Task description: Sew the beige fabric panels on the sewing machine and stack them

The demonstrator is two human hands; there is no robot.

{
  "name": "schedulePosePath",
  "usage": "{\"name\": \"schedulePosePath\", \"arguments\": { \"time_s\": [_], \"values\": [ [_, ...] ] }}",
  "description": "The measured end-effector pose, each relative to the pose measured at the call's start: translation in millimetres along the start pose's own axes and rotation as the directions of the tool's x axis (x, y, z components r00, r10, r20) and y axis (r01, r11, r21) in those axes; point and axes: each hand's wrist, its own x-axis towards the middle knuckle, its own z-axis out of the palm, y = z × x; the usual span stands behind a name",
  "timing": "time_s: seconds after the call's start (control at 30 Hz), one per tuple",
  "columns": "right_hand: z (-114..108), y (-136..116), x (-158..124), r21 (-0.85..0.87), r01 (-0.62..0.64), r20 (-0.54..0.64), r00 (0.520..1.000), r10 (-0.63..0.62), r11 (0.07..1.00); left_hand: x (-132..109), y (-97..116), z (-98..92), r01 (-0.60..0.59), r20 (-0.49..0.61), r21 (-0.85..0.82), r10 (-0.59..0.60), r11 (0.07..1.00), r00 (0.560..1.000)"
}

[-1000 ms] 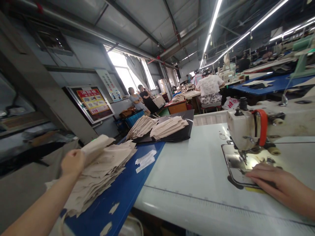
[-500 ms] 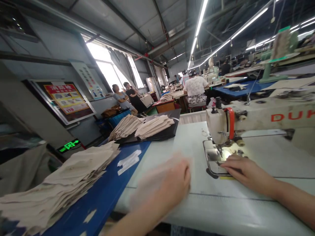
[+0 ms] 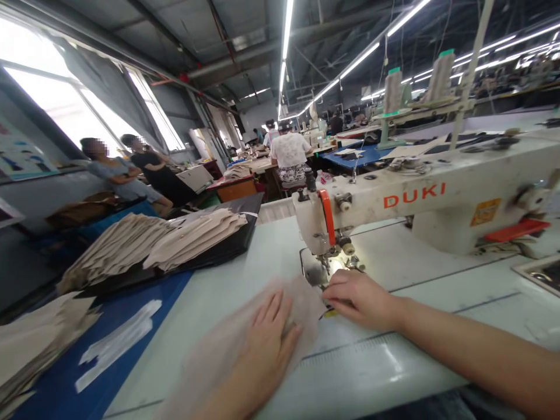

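My left hand lies flat, fingers stretched out, on a thin beige fabric piece. The fabric is blurred on its left side and spreads over the pale machine table. At the needle area of a white sewing machine, my right hand has thumb and fingers pinched together. Its fingertips meet the fabric's right edge; what is between them is hidden. The lit presser foot stands just beyond these fingers.
Beige fabric stacks lie at the left on black material, with another pile nearer. White strips rest on a blue surface. Thread cones stand behind the machine. Two people stand by the windows; another person sits ahead.
The view has turned right. My left hand has brought the fabric piece to the needle area and flattened out on it. My right hand keeps its pinch beside the needle.
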Motion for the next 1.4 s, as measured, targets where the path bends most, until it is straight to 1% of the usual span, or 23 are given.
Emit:
{"name": "schedulePosePath", "arguments": {
  "time_s": [0.07, 0.17, 0.27, 0.37, 0.43, 0.53, 0.6, 0.67, 0.7, 0.73, 0.77, 0.8, 0.83, 0.87, 0.9, 0.93, 0.97, 1.0, 1.03, 1.1, 1.27, 1.4],
  "values": [
    [-0.9, -2.9, 0.6, -0.004, 0.027, 0.026, 0.999, -0.027, 1.0, 8.2, 1.7, -4.0, -0.08, 0.095, 0.023, 0.077, 0.997, 0.992],
    [-0.8, -4.1, 1.5, -0.014, 0.059, 0.061, 0.996, -0.058, 0.998, 21.7, 0.6, -15.6, -0.213, 0.167, 0.014, 0.208, 0.977, 0.964],
    [-0.2, -4.0, 2.5, -0.025, 0.064, 0.08, 0.995, -0.061, 0.998, 31.4, -6.5, -23.8, -0.293, 0.175, 0.003, 0.288, 0.956, 0.941],
    [-0.1, -5.8, 2.8, -0.007, 0.06, 0.102, 0.993, -0.059, 0.998, 34.3, -10.9, -26.4, -0.304, 0.154, -0.002, 0.301, 0.953, 0.941],
    [0.2, -7.5, 1.8, 0.015, 0.054, 0.11, 0.992, -0.055, 0.998, 32.2, -8.8, -27.1, -0.31, 0.141, 0.004, 0.306, 0.951, 0.942],
    [1.5, -7.4, -1.4, 0.037, 0.052, 0.118, 0.991, -0.056, 0.998, 23.8, -2.9, -26.8, -0.338, 0.088, 0.067, 0.332, 0.939, 0.939],
    [3.1, -4.8, -3.8, 0.042, 0.063, 0.123, 0.99, -0.068, 0.997, 13.3, -4.1, -25.5, -0.362, 0.003, 0.138, 0.365, 0.922, 0.931],
    [4.9, -1.3, -6.2, 0.041, 0.074, 0.136, 0.988, -0.078, 0.996, -2.4, -16.1, -25.1, -0.371, -0.108, 0.209, 0.399, 0.905, 0.911],
    [5.7, 0.3, -7.3, 0.037, 0.073, 0.143, 0.987, -0.078, 0.997, -12.0, -27.3, -26.5, -0.358, -0.159, 0.238, 0.4, 0.903, 0.903],
    [6.4, 1.6, -8.5, 0.033, 0.071, 0.153, 0.985, -0.075, 0.997, -22.2, -42.1, -29.5, -0.319, -0.205, 0.254, 0.373, 0.913, 0.905],
    [7.1, 2.6, -9.5, 0.028, 0.067, 0.161, 0.984, -0.07, 0.997, -32.7, -60.1, -34.5, -0.235, -0.255, 0.253, 0.299, 0.939, 0.92],
    [7.6, 3.2, -10.3, 0.025, 0.061, 0.164, 0.984, -0.064, 0.998, -42.9, -80.6, -41.3, -0.119, -0.303, 0.238, 0.19, 0.964, 0.934],
    [8.0, 3.5, -10.9, 0.023, 0.055, 0.163, 0.985, -0.058, 0.998, -52.7, -102.4, -49.7, 0.039, -0.351, 0.203, 0.036, 0.978, 0.936],
    [8.4, 3.6, -11.3, 0.023, 0.049, 0.16, 0.986, -0.052, 0.999, -61.8, -124.1, -58.9, 0.215, -0.4, 0.162, -0.135, 0.963, 0.907],
    [8.7, 3.7, -11.4, 0.024, 0.043, 0.153, 0.987, -0.046, 0.999, -70.2, -144.5, -68.1, 0.323, -0.429, 0.143, -0.235, 0.936, 0.872],
    [8.9, 3.8, -11.3, 0.025, 0.037, 0.145, 0.989, -0.04, 0.999, -78.0, -162.6, -76.3, 0.398, -0.444, 0.128, -0.307, 0.908, 0.842],
    [9.2, 4.2, -11.1, 0.026, 0.032, 0.136, 0.99, -0.035, 0.999, -85.2, -177.5, -82.9, 0.449, -0.448, 0.119, -0.356, 0.886, 0.82],
    [9.5, 4.8, -11.0, 0.027, 0.029, 0.128, 0.991, -0.032, 0.999, -91.6, -188.9, -87.4, 0.473, -0.442, 0.115, -0.382, 0.873, 0.812],
    [9.9, 5.6, -10.9, 0.027, 0.025, 0.121, 0.992, -0.029, 0.999, -97.2, -197.0, -89.7, 0.492, -0.43, 0.107, -0.406, 0.864, 0.807],
    [10.8, 7.8, -11.3, 0.02, 0.018, 0.109, 0.994, -0.02, 1.0, -105.5, -204.8, -88.8, 0.512, -0.407, 0.094, -0.436, 0.854, 0.803],
    [13.9, 12.1, -14.6, -0.005, -0.007, 0.087, 0.996, 0.007, 1.0, -112.3, -203.7, -77.9, 0.537, -0.406, 0.088, -0.462, 0.839, 0.788],
    [15.4, 12.1, -16.3, -0.016, -0.007, 0.064, 0.998, 0.008, 1.0, -114.7, -202.6, -76.5, 0.555, -0.432, 0.094, -0.469, 0.827, 0.771]
  ]
}}
